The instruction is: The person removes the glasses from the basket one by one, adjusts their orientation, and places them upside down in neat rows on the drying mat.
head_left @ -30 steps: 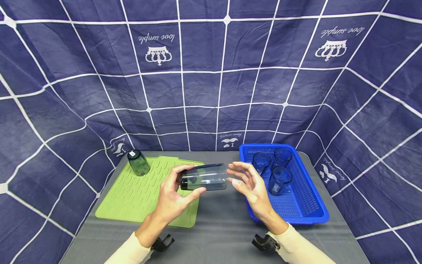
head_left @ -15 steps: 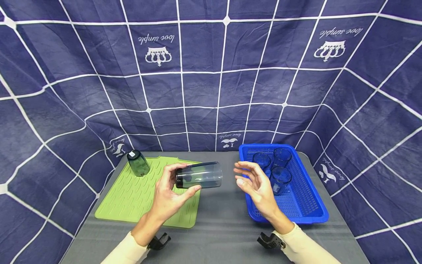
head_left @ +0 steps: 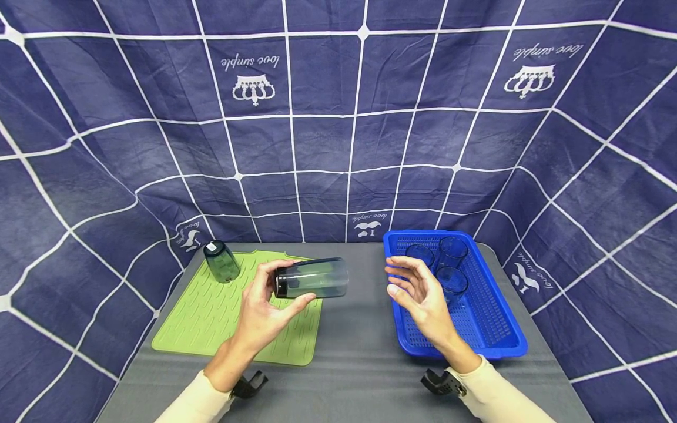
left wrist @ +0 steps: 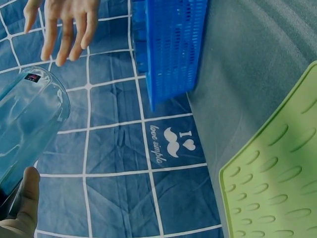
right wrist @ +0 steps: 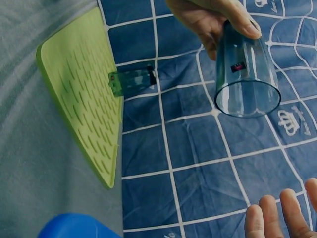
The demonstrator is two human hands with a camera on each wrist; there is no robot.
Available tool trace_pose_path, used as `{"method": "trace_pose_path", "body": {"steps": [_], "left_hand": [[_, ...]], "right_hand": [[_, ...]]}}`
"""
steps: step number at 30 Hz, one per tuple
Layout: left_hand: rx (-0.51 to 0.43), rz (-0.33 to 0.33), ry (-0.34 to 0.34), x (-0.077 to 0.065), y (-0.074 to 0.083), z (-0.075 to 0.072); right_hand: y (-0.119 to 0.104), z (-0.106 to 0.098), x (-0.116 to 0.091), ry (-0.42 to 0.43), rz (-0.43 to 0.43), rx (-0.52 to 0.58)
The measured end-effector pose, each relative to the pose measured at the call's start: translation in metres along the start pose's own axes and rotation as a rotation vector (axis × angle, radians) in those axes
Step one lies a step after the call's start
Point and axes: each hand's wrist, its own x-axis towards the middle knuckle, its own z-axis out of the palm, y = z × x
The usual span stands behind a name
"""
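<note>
My left hand (head_left: pixel 264 314) grips a tinted drinking glass (head_left: pixel 317 278) round its dark base end. The glass lies on its side in the air, rim to the right, over the right edge of a green drying mat (head_left: pixel 211 329). In the right wrist view, a small dark label shows on the wall of this glass (right wrist: pixel 242 54). My right hand (head_left: pixel 423 299) hovers apart from it, fingers loosely bent and holding nothing, in front of the left part of a blue basket (head_left: pixel 489 346). A second glass (head_left: pixel 223 264) stands upside down on the mat's far left corner.
Three more glasses stand upright in the back of the basket, among them a front glass (head_left: pixel 453 281), partly hidden by my right hand, and a back glass (head_left: pixel 453 249). Grey cloth (head_left: pixel 359 341) covers the table. A blue checked curtain (head_left: pixel 328 147) encloses the back and sides.
The left hand has carried the glass leftward, from between both hands toward the mat. My right hand has drawn away to the right, off the rim and toward the basket.
</note>
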Motion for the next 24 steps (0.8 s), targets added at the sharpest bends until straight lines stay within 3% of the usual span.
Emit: {"method": "trace_pose_path", "body": {"steps": [24], "left_hand": [[0.111, -0.02, 0.033, 0.006, -0.009, -0.012]], "right_hand": [[0.002, -0.032, 0.013, 0.064, -0.041, -0.095]]}}
